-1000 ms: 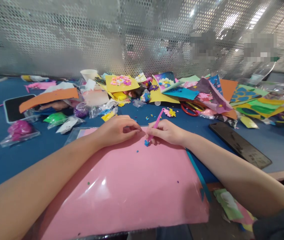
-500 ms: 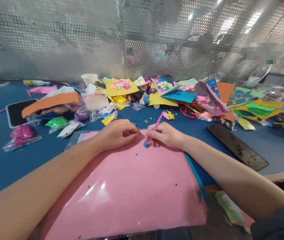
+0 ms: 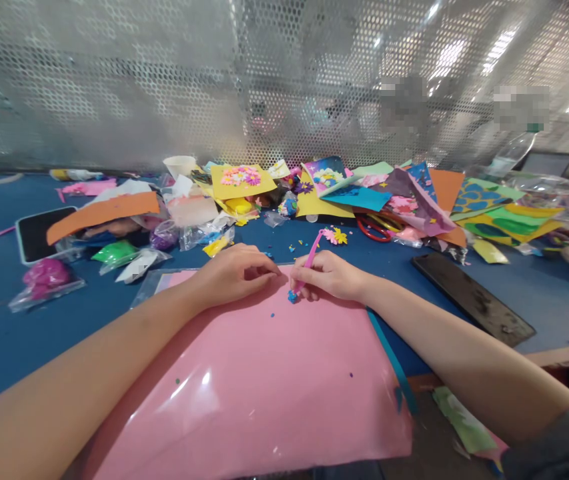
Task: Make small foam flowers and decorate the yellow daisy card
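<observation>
My right hand (image 3: 334, 275) pinches a slim pink plastic clay tool (image 3: 310, 259), held like a pen and tilted. Its lower end meets a small blue clay piece (image 3: 292, 297) on the glossy pink sheet (image 3: 284, 387). To the left, my left hand (image 3: 237, 275) rests on the sheet's far edge, with curved fingers, a gap between thumb and forefinger, and nothing visible in it. A tiny blue crumb (image 3: 273, 315) lies just below the hands. Pink and yellow clay flowers (image 3: 335, 236) sit beyond the tool's upper end.
Across the back of the blue table lie coloured foam sheets (image 3: 404, 200), bagged clay (image 3: 48, 277) and red-handled scissors (image 3: 371, 228). A dark phone (image 3: 471, 298) is on the right; another phone (image 3: 39, 233) is on the left. A perforated metal wall (image 3: 164, 87) stands behind.
The view has tilted slightly, so the table things appear a little lower. Both hands hold nearly the same places, and the tool's end remains at the blue clay.
</observation>
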Demonstrator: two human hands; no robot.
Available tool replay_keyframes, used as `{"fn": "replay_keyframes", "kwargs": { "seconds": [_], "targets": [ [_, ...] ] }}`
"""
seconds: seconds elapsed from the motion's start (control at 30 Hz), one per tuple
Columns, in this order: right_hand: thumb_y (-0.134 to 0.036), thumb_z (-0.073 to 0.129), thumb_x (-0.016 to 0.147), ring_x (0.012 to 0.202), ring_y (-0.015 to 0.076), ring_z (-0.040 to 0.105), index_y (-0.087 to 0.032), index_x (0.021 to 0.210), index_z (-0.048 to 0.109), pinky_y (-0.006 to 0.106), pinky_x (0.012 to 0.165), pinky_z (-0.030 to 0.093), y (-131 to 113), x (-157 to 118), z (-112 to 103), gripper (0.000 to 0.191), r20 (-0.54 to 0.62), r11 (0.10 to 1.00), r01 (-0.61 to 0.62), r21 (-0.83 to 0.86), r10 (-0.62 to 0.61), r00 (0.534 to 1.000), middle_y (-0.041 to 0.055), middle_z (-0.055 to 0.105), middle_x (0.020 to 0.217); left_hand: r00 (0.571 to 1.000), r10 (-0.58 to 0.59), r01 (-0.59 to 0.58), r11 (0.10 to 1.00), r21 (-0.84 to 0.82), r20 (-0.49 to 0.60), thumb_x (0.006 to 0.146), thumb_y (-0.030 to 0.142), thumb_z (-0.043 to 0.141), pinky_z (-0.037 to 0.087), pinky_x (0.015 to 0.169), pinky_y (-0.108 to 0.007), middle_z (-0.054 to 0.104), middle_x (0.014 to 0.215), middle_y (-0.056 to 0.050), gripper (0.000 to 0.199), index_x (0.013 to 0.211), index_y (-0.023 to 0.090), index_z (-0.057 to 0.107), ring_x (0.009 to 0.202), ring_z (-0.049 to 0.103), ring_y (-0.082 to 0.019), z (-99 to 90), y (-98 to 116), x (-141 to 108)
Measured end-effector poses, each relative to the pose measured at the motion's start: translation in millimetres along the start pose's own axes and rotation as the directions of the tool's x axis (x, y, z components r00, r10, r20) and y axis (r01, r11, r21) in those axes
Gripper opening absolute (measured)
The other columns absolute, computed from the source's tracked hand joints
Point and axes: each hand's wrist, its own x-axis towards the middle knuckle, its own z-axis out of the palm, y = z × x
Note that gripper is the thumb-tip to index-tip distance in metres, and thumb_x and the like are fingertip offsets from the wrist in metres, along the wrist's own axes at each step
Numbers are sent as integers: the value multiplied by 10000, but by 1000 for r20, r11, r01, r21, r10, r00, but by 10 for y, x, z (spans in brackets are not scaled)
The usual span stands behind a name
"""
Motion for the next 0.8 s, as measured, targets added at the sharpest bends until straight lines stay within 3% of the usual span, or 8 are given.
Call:
{"fn": "replay_keyframes", "kwargs": {
  "seconds": [0.17, 0.43, 0.67, 0.8],
  "targets": [
    [-467, 576, 961, 539, 83, 558, -147, 775, 645, 229, 537, 448, -12, -4, 16, 376, -16, 999, 28, -35, -28, 999, -5, 602, 611, 1000, -10, 10, 999, -34, 13, 983, 389, 549, 453, 706, -260, 726, 793, -15, 269, 928, 230, 760, 759, 636, -152, -6, 10, 5],
    [-485, 606, 937, 499, 75, 542, -154, 774, 629, 215, 485, 415, -49, -7, 17, 370, -29, 996, 47, 79, -45, 999, -27, 581, 583, 980, 82, -77, 996, -39, 179, 950, 282, 575, 443, 999, -363, 694, 1204, -60, 203, 1046, 246, 750, 1169, 592, -241, 2, 162, 28],
    [-432, 601, 956, 509, 70, 551, -155, 766, 625, 197, 492, 441, -39, -3, 20, 336, -33, 996, 25, 85, -22, 999, -18, 588, 589, 981, 56, -37, 994, -101, 186, 953, 280, 594, 455, 1004, -359, 706, 1170, -64, 209, 1057, 246, 772, 1149, 612, -229, 42, 139, 14],
    [-439, 635, 933, 538, 83, 597, -157, 902, 677, 191, 452, 465, -43, -9, -26, 287, -97, 989, 50, 138, -37, 995, -3, 645, 687, 979, 41, -22, 995, -100, 198, 955, 261, 591, 453, 1006, -347, 715, 1152, -49, 220, 1056, 283, 785, 1144, 615, -224, 34, 153, 19]
  ]
}}
